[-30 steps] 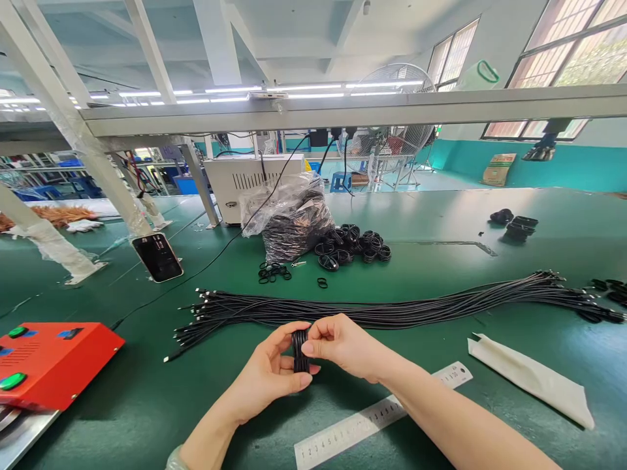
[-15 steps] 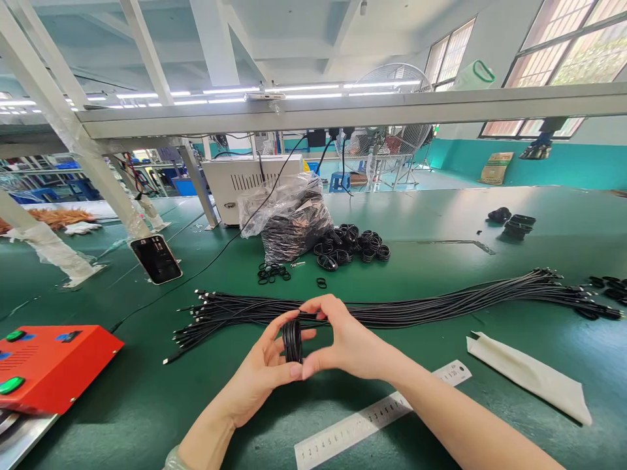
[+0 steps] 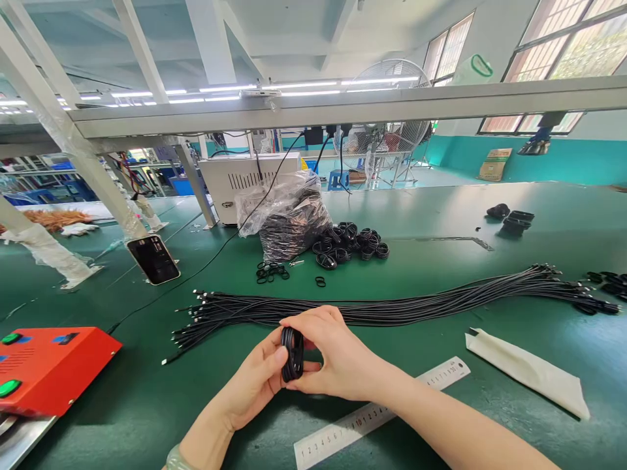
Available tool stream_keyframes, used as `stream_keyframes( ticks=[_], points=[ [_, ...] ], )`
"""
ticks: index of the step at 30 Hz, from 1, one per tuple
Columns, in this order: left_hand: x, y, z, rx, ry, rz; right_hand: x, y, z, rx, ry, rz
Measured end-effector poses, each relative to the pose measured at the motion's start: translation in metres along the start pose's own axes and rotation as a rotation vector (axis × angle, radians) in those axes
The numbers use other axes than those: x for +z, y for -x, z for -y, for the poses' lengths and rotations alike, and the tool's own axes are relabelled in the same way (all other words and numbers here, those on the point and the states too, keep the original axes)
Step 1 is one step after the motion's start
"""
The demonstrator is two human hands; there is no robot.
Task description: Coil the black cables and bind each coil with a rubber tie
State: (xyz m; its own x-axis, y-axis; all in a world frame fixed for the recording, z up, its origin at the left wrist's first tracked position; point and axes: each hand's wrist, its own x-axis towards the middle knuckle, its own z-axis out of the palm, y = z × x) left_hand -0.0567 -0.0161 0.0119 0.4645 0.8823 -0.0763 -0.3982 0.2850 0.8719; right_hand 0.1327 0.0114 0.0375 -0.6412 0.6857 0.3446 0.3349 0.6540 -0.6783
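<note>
A small coil of black cable (image 3: 292, 354) is held upright between both hands, above the green table. My left hand (image 3: 255, 378) grips its left side, with the thumb pressed on the loops. My right hand (image 3: 337, 356) holds the coil from the right, its index finger over the top and its thumb near the bottom. Behind the hands, a long bundle of straight black cables (image 3: 392, 313) lies across the table. Part of a steel ruler (image 3: 337, 440) is hidden under my right forearm.
Coiled cables (image 3: 350, 243) lie beside a plastic bag (image 3: 294, 219). Small black rings (image 3: 271, 271) sit nearer. A phone (image 3: 153, 260) leans by the frame post, an orange-red machine (image 3: 63, 369) stands at left, and a pale folded strip (image 3: 529, 373) lies at right.
The coil has turned to show more of its face. My right hand has closed in around it, and my left thumb has moved up onto the loops.
</note>
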Motion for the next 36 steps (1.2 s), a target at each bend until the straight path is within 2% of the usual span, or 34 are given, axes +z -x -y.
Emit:
stream_keyframes(
  ticks=[4, 9, 11, 16, 18, 22, 27, 30, 33, 36],
  points=[
    [-0.001, -0.003, -0.001, -0.031, 0.043, -0.080, 0.002, 0.003, 0.000, 0.079, -0.057, 0.067],
    [0.004, -0.005, -0.004, -0.069, 0.075, -0.198, -0.010, 0.002, 0.005, 0.227, -0.177, -0.043],
    [0.005, -0.006, -0.003, -0.057, 0.091, -0.233, -0.013, 0.001, 0.006, 0.289, -0.235, -0.032],
    [0.006, -0.008, 0.003, -0.058, 0.066, -0.275, -0.001, -0.001, 0.007, 0.470, -0.313, 0.075],
    [0.008, -0.008, 0.004, -0.062, 0.058, -0.292, 0.006, 0.000, 0.006, 0.516, -0.333, 0.080],
    [0.015, -0.006, 0.003, -0.066, 0.050, -0.308, 0.015, 0.000, 0.000, 0.550, -0.375, 0.018],
    [0.018, -0.005, 0.000, -0.038, 0.061, -0.349, 0.018, -0.004, -0.003, 0.490, -0.362, 0.047],
    [0.013, -0.007, -0.001, -0.043, 0.075, -0.334, 0.001, -0.006, 0.001, 0.444, -0.321, 0.076],
    [0.008, -0.009, -0.003, -0.096, 0.135, -0.253, -0.033, 0.005, 0.000, 0.389, -0.306, 0.137],
    [0.005, -0.011, -0.002, -0.198, 0.172, -0.170, -0.062, 0.032, -0.013, 0.481, -0.109, 0.240]
  ],
)
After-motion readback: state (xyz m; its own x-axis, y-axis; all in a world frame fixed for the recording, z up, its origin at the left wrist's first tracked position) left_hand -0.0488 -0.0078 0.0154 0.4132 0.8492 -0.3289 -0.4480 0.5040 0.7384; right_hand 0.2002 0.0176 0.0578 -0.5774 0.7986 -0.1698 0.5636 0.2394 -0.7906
